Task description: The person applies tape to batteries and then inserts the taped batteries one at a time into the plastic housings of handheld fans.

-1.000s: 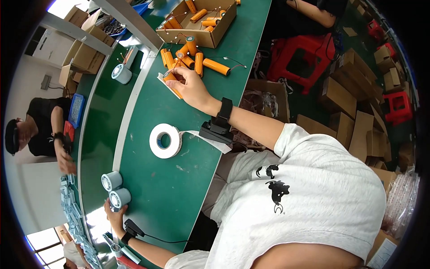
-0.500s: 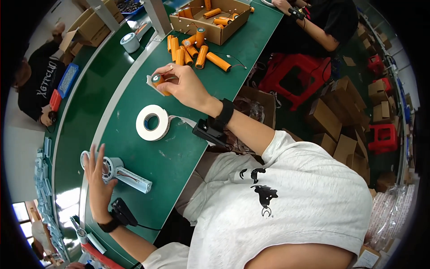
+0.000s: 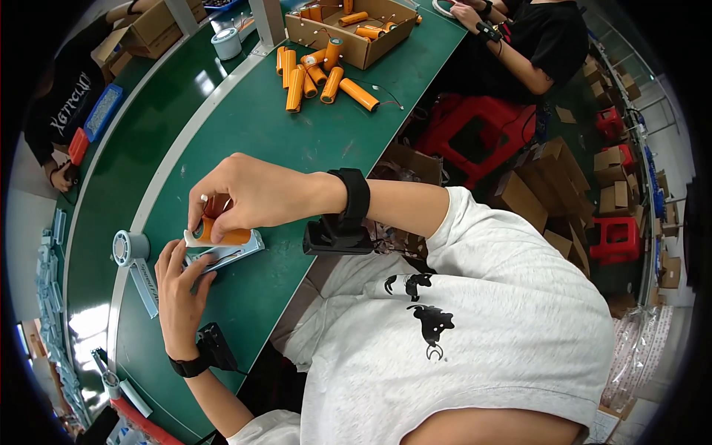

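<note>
My right hand point(image 3: 259, 194) pinches an orange cylindrical battery point(image 3: 231, 235) with wires and a piece of white tape at its end. It holds the battery right over an open light-blue handle shell point(image 3: 241, 256), lengthwise along it. My left hand point(image 3: 182, 293) grips the shell's far-left end between fingers and thumb. The fan head belonging to that shell is hidden behind my left fingers. The white tape roll cannot be seen, covered by my right hand and forearm. Just left of my hands, another light-blue handheld fan point(image 3: 130, 248) lies at the bench's metal edge.
Several orange batteries point(image 3: 311, 74) lie loose at the far side, before a cardboard box point(image 3: 356, 48) of more. A light-blue fan part point(image 3: 226, 44) stands on the green belt beyond the metal rail. Co-workers sit at far right and far left. Red stools point(image 3: 475, 137) and cartons fill the right.
My right hand has brought the battery nearer and to the left, over the shell. My spread left hand has closed on the shell, now turned and shifted right. The tape roll has become hidden.
</note>
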`<state>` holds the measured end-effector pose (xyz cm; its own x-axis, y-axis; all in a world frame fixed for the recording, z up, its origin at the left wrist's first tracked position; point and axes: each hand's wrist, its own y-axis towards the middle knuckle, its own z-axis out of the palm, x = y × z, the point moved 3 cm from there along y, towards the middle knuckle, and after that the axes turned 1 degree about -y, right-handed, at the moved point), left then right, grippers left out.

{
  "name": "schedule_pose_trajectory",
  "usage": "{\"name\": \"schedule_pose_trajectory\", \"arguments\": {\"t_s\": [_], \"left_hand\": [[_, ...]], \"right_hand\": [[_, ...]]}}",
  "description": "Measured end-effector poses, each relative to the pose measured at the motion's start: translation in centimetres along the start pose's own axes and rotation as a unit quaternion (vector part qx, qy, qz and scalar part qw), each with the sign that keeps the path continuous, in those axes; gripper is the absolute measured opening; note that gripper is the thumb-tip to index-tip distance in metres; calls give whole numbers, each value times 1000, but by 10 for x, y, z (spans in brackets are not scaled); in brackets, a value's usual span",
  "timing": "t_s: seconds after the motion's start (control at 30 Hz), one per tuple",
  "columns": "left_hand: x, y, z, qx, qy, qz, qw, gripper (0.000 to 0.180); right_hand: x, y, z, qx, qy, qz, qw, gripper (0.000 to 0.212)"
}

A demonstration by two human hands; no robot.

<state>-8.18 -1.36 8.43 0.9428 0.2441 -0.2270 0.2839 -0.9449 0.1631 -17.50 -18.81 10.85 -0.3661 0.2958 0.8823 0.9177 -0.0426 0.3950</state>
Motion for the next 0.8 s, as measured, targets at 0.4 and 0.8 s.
{"name": "schedule_pose_trajectory", "arguments": {"t_s": [0.4,0.8], "left_hand": [[0,2,4,-17,-48,-20,999,18],[11,-10,25,-201,-291,-125,927,13]], "right_hand": [[-6,5,18,128,-173,-83,973,11],[-12,21,51,273,-412,-95,864,14]]}}
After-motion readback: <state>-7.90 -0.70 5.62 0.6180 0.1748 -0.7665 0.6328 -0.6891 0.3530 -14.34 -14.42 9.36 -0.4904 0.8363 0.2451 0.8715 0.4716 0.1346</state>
